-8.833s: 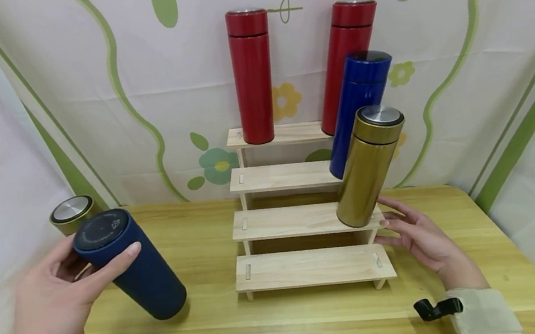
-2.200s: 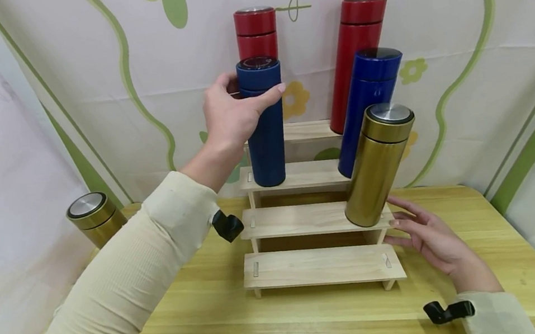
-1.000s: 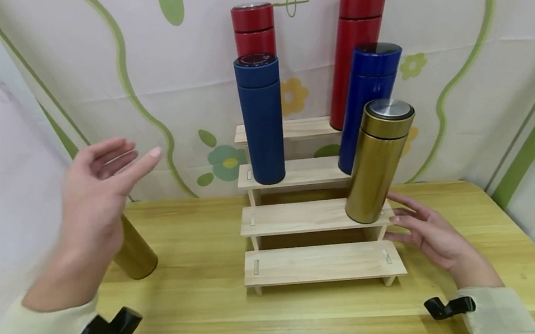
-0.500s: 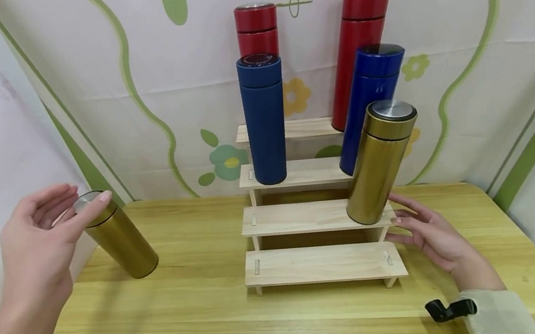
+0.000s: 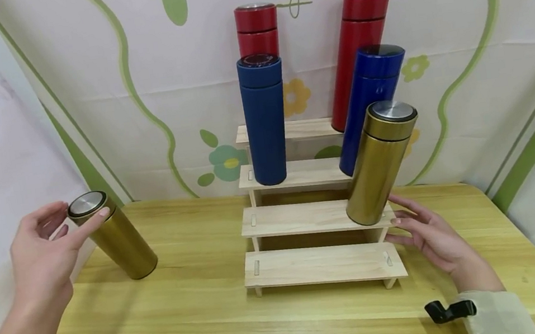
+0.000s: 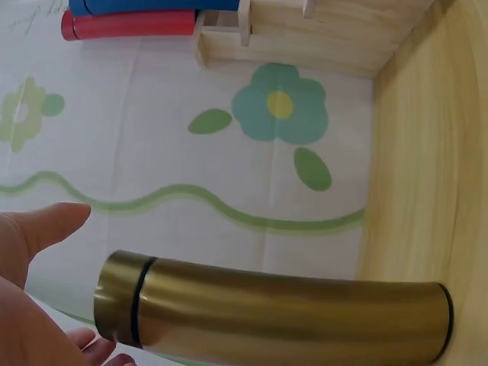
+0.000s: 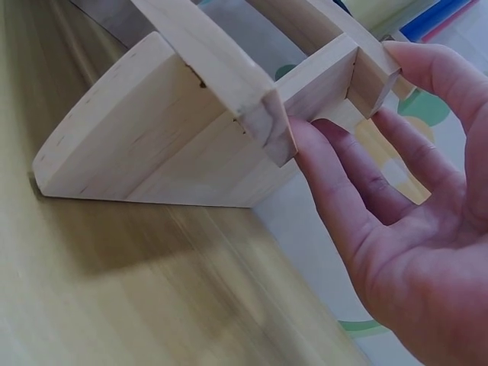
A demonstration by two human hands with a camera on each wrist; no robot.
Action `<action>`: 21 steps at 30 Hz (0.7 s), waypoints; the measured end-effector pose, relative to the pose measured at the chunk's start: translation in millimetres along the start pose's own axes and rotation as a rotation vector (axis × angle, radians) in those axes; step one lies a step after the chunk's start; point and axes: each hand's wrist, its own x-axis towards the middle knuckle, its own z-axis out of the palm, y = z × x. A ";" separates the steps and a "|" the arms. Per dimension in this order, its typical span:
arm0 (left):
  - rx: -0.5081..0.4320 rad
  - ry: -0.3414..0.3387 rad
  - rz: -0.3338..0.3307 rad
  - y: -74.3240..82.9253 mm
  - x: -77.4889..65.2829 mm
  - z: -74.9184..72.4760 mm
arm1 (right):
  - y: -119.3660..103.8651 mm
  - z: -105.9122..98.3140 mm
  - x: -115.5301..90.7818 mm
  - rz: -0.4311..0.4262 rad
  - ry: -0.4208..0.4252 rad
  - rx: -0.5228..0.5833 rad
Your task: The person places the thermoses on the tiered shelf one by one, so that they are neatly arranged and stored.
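Observation:
A gold thermos bottle (image 5: 121, 237) stands on the table at the left. My left hand (image 5: 44, 247) is around its silver-topped lid, the thumb in front and the fingers behind. In the left wrist view, the thumb (image 6: 53, 225) is apart from the gold bottle (image 6: 290, 313), and some fingertips are partly hidden behind its lid. My right hand (image 5: 430, 233) holds the right side of a stepped wooden rack (image 5: 300, 219). The right wrist view shows its fingers (image 7: 328, 168) against the ends of the rack's boards (image 7: 263, 114).
Two red bottles (image 5: 360, 59) stand on the rack's top step. A matte blue bottle (image 5: 266, 127) and a glossy blue bottle (image 5: 373, 102) are one step lower. Another gold bottle (image 5: 381, 163) stands below them, at the right. A patterned curtain (image 5: 176, 89) hangs behind.
The matte blue bottle went from my left hand onto the rack's left side. The left hand let go and moved back left to the gold bottle's lid. My right hand stayed at the rack.

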 end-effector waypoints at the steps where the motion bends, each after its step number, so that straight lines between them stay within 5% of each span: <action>1: 0.002 -0.002 -0.008 -1.7 2.6 -0.4 | 0.1 0.0 -0.3 0.001 0.000 0.001; 9: -0.120 -0.035 -0.039 -19.9 22.8 0.5 | 0.4 0.7 0.1 0.004 0.002 -0.003; 21: 0.009 -0.029 -0.044 -33.8 29.5 8.0 | 0.6 2.0 -0.1 0.006 0.009 -0.008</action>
